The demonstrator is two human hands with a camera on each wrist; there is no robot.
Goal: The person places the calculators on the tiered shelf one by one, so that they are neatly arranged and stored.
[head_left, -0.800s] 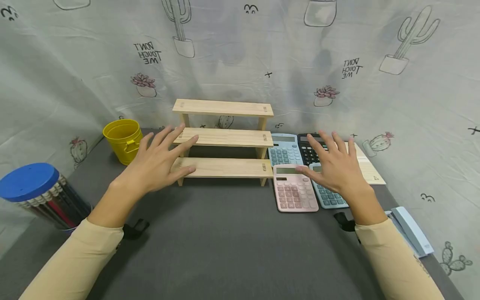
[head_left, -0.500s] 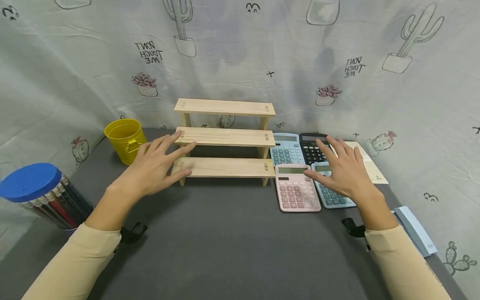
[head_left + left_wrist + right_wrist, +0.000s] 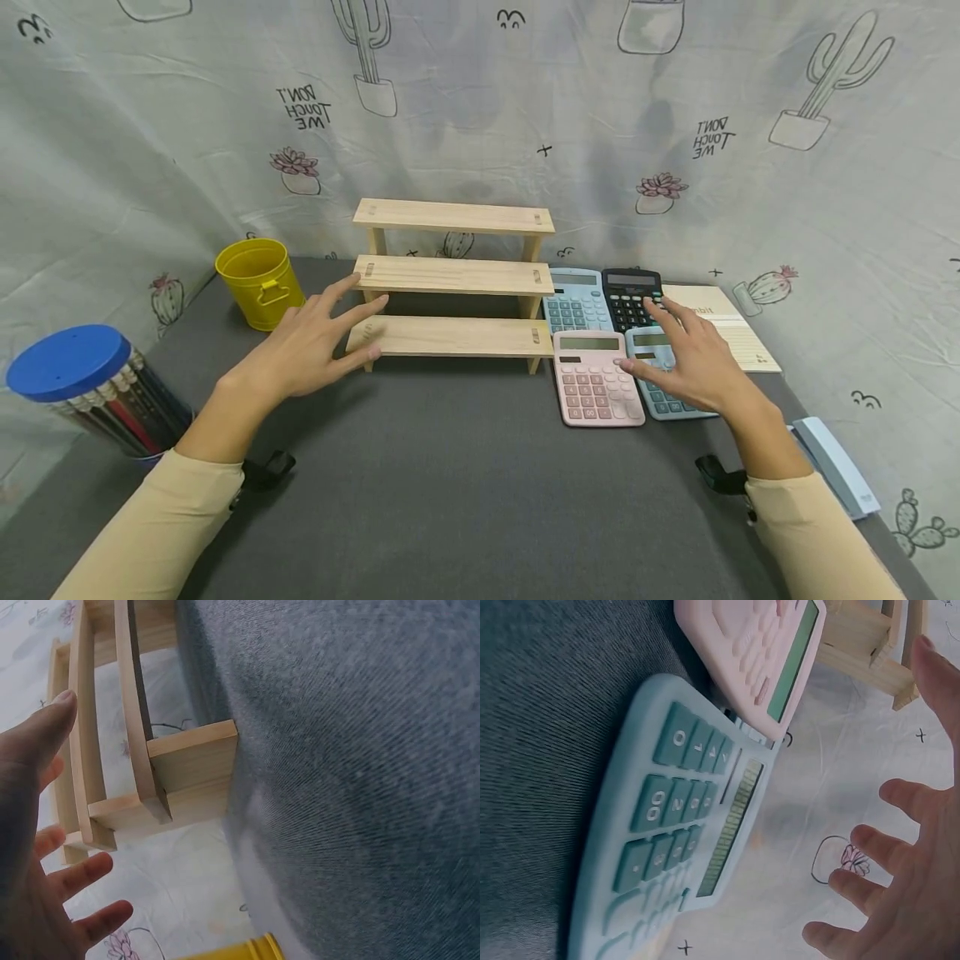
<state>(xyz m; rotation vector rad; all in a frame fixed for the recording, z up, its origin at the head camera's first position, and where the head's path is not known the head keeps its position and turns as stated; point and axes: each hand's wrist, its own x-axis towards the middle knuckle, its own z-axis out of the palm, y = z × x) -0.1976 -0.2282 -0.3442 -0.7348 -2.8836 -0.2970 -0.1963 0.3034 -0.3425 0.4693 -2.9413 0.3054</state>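
My left hand [image 3: 303, 346] hovers at the left end of a three-tier wooden shelf [image 3: 457, 335], fingers spread and holding nothing. In the left wrist view the fingers [image 3: 81, 874] stand apart from the shelf's side. On the right, my right hand [image 3: 693, 354] is spread above a blue-green calculator [image 3: 660, 400] and grips nothing. Beside that lies a pink calculator [image 3: 598, 379], near the right thumb. Behind them are a light blue calculator [image 3: 576, 304] and a black calculator [image 3: 632, 287]. The right wrist view has the blue-green calculator [image 3: 600, 847] close up, with the fingers [image 3: 862, 889] away from it.
A yellow bucket [image 3: 262, 287] stands behind my left hand. A blue-lidded tub of pencils [image 3: 112, 396] is at the far left. At right lie a cream notepad [image 3: 738, 333] and a pale blue box-like object [image 3: 836, 467]. A printed curtain [image 3: 480, 125] hangs behind the grey tabletop [image 3: 465, 500].
My right hand has moved slightly right and lower, towards the calculators. The left hand has lowered a little beside the shelf. The whole head view has shifted slightly; the objects stay put.
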